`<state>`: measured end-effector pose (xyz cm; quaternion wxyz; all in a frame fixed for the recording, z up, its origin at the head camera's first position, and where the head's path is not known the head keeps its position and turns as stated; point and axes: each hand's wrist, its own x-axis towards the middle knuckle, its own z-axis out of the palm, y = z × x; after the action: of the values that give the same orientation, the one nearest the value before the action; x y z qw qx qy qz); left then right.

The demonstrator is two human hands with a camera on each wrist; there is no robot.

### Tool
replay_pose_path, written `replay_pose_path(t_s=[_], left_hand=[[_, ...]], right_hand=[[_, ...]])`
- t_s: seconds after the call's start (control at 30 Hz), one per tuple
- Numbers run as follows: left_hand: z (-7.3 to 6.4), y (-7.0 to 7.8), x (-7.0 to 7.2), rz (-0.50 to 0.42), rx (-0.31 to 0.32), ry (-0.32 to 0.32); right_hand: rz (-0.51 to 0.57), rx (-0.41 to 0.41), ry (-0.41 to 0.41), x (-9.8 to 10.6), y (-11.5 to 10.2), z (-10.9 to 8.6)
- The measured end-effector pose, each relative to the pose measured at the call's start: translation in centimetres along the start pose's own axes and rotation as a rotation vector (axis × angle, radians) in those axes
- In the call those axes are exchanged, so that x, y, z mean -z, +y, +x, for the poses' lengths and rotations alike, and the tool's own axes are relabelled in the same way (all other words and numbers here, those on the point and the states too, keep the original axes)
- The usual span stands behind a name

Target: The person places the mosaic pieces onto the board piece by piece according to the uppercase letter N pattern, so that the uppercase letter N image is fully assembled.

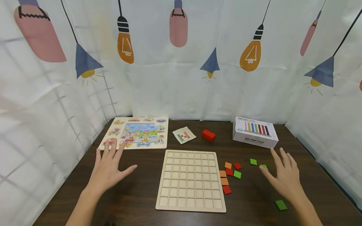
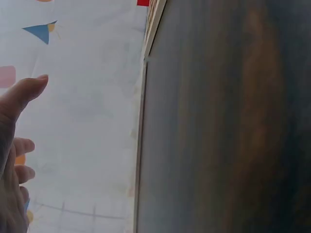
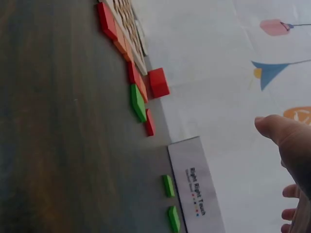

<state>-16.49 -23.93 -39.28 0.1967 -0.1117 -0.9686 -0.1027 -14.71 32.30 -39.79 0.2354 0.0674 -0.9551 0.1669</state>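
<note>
Head view has both my hands apart over the table [image 1: 135, 194], fingers spread and pinching nothing. My left hand [image 1: 108, 172] is near the picture board [image 1: 141, 133]; my right hand [image 1: 285, 179] is just beside a green tile [image 1: 263, 167]. Between them lies the grid board [image 1: 189, 180], with orange tiles [image 1: 224, 181] and red tiles [image 1: 227, 189] gathered along its right edge.

Flat pieces like these, I judge, lift best when pinched at opposite edges by thumb and one fingertip; dragging one could knock its neighbours askew. A light palm on the grid board's rim should stop it skating, and the loosely scattered greens look easier to take cleanly than the crowded ones.

Right wrist view gives what the head view flattens: the tiles' thickness, seen side-on, and the lettered side of the white box [image 3: 197, 187]. It misses the picture board altogether. Left wrist view catches none of the tiles, only a corner of the red block [image 2: 143, 2], but it shows my thumb held well clear of the other fingers.
</note>
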Motion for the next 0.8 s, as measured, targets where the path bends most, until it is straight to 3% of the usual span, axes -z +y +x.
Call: replay_pose_path(t_s=[0.33,0.6,0.8], left_hand=[[-0.6,1.4,-2.2,-0.168,-0.066,-0.025],[-0.9,2.1,-3.7,-0.309,-0.049,-0.150],[-1.3,2.5,-4.9,-0.356,-0.039,-0.224]], right_hand=[[0.111,-0.009,0.047,-0.2,1.6,-2.5],[0.132,-0.096,-0.075,0.0,3.1,-4.2],[0.091,-0.133,-0.159,0.1,4.1,-5.0]])
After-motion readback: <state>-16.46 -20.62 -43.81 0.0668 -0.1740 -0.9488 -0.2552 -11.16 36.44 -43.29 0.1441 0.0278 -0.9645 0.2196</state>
